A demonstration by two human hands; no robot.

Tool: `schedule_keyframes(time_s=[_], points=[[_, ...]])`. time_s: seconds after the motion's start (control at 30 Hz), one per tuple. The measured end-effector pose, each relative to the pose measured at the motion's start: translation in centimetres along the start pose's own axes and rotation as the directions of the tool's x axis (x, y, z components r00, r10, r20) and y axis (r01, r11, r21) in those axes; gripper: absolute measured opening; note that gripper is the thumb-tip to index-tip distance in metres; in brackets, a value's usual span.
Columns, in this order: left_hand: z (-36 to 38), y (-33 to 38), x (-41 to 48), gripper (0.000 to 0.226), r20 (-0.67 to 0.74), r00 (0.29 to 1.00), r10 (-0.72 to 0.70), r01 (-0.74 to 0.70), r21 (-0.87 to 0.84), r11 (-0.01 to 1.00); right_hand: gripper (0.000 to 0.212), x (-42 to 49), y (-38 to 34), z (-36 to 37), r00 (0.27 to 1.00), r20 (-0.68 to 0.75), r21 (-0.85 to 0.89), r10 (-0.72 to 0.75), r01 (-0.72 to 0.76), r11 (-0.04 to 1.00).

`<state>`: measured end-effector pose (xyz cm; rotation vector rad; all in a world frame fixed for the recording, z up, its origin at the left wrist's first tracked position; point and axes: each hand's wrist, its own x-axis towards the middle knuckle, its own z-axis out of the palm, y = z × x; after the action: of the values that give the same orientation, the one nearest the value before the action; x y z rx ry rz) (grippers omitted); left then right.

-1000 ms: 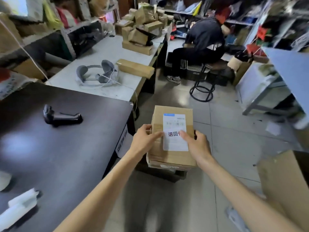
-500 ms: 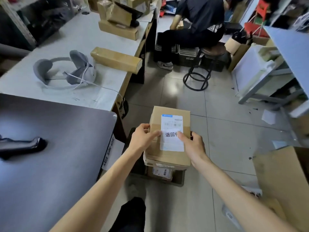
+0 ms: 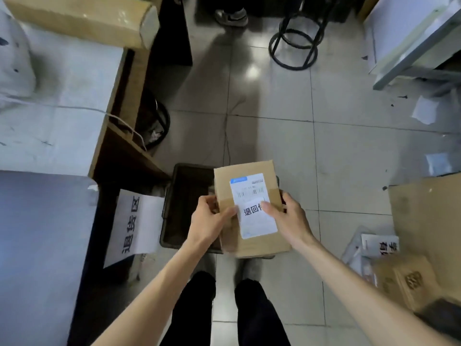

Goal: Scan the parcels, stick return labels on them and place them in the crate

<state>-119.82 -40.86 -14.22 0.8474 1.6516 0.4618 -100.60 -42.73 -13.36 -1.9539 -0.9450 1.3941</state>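
A brown cardboard parcel [image 3: 249, 243] hangs over the right part of a dark crate [image 3: 182, 196] on the floor. A white shipping label with a blue strip and a white return label [image 3: 254, 216] printed in black characters are stuck on its top. My left hand [image 3: 212, 218] grips the parcel's left edge, thumb on top. My right hand [image 3: 287, 218] grips its right edge, thumb lying on the return label. The crate's inside looks dark; its right part is hidden under the parcel.
A dark table [image 3: 42, 245] with a hanging white sign [image 3: 132, 226] stands left of the crate. Behind it a white desk [image 3: 62, 96] carries a long brown box [image 3: 82, 21]. Flattened cardboard [image 3: 429, 221] and loose parcels lie at the right. A stool base [image 3: 294, 48] stands ahead.
My view has tipped down toward the floor. Both hands have carried the parcel lower and nearer, over the crate, whose open left part now shows.
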Motion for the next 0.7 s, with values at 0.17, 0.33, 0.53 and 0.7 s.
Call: schedule_keyframes(time_s=[0.17, 0.33, 0.53, 0.7], points=[[2.7, -1.7, 3.2, 0.058, -0.029, 0.999, -0.021, 0.022, 0.041, 0.999, 0.03, 3.6, 4.0, 0.4, 0.997, 0.001, 0.045, 0.077, -0.077, 0.996], [4.2, -3.0, 7.2, 0.063, -0.022, 1.0, 0.016, -0.014, 0.067, 0.998, 0.026, 7.2, 6.9, 1.6, 0.996, -0.007, 0.088, 0.091, -0.091, 0.992], [5.5, -6.3, 13.0, 0.063, 0.016, 0.999, 0.05, -0.051, 0.113, 0.992, 0.032, 12.4, 11.6, 4.3, 0.995, 0.003, 0.084, 0.097, -0.097, 0.992], [6.3, -8.7, 15.7, 0.054, 0.016, 0.998, 0.059, -0.061, 0.133, 0.989, 0.031, 14.7, 13.4, 5.8, 0.999, -0.021, 0.044, 0.049, -0.048, 0.998]])
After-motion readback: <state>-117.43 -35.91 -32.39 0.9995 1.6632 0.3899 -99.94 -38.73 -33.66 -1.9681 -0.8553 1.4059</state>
